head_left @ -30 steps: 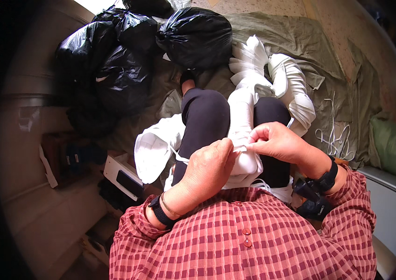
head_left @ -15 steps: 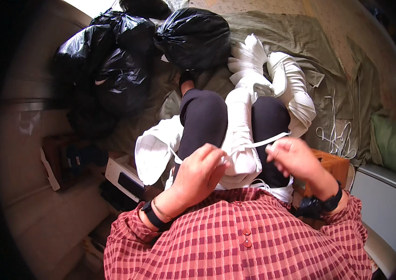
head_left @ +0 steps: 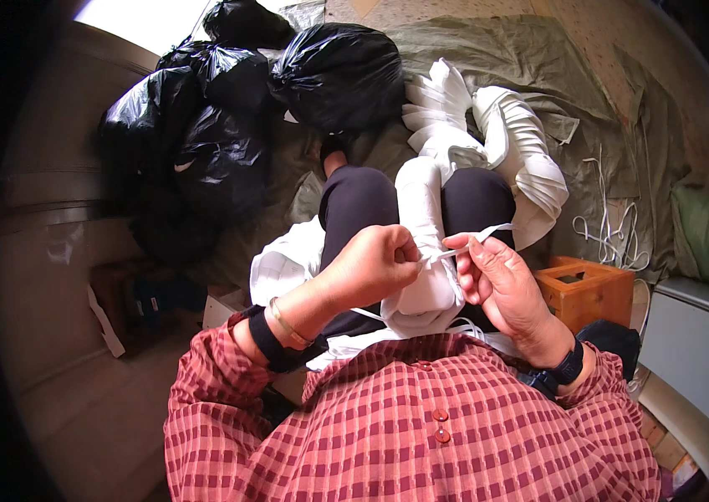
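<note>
A long white bundle of what look like nested shoe uppers [head_left: 419, 197] lies between my knees, its near end against my lap. Across it runs a flat white lace [head_left: 498, 228]. My left hand [head_left: 375, 266] is closed over the bundle, pinching the lace near its middle. On the right side my right hand [head_left: 501, 286] grips the same lace between thumb and forefinger, with the other fingers curled. The lace is drawn short between the two hands, and its loose end sticks out past my right fingers. The left fingertips are partly hidden.
More white nested pieces [head_left: 530, 159] fan out beyond my right knee; another white piece [head_left: 282, 261] lies by my left leg. Loose white laces [head_left: 604, 230] hang above an orange-brown wooden stool [head_left: 586, 290]. Black plastic bags [head_left: 338, 75] are piled at the far left on a green cloth.
My hands have come closer together over the bundle. The right hand has turned palm-up and moved inward, and the lace between the hands is shorter.
</note>
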{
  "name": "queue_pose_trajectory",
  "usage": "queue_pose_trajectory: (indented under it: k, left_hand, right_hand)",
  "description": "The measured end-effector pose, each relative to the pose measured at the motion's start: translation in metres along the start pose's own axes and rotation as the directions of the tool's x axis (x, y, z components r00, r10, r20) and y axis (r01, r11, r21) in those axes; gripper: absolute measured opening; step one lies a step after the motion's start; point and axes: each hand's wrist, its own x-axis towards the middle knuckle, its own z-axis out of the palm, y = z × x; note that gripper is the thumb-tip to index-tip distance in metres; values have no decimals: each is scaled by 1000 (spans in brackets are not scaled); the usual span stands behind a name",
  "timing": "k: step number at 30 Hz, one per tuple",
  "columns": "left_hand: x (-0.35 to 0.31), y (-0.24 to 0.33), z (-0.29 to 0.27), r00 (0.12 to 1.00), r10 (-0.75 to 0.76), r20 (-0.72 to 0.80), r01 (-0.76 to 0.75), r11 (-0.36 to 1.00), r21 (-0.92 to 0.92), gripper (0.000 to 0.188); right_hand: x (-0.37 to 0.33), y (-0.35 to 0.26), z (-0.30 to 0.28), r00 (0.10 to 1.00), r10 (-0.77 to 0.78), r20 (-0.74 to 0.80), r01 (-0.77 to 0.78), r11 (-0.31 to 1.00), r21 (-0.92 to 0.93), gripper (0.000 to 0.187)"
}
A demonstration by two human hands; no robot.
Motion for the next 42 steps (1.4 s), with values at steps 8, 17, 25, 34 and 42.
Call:
queue_pose_trajectory:
  k: [8, 17, 25, 34, 42]
  left_hand:
    - [12, -9, -13, 962, -273, -32, 219, 831, -511, 12]
    - [-29, -11, 15, 922, 169, -348, -158, 986, 59, 18]
    - [-17, -16, 8, 934, -345, 91, 323, 711, -624, 17]
    - [-34, -4, 28, 950, -15, -312, 51, 993, 109, 26]
    - [-50, -19, 18, 813, 566, -135, -221, 515, 828, 12]
  right_hand:
    - [20, 2, -2, 973, -228, 38, 231, 961, -155, 32]
    - [24, 0, -2, 983, -174, 54, 178, 980, -90, 33]
    - [18, 2, -10, 984, -159, 85, 165, 983, -77, 33]
    - [63, -22, 14, 953, -270, 138, 280, 959, -55, 29]
    - [63, -12, -1, 998, -59, 20, 51, 960, 276, 24]
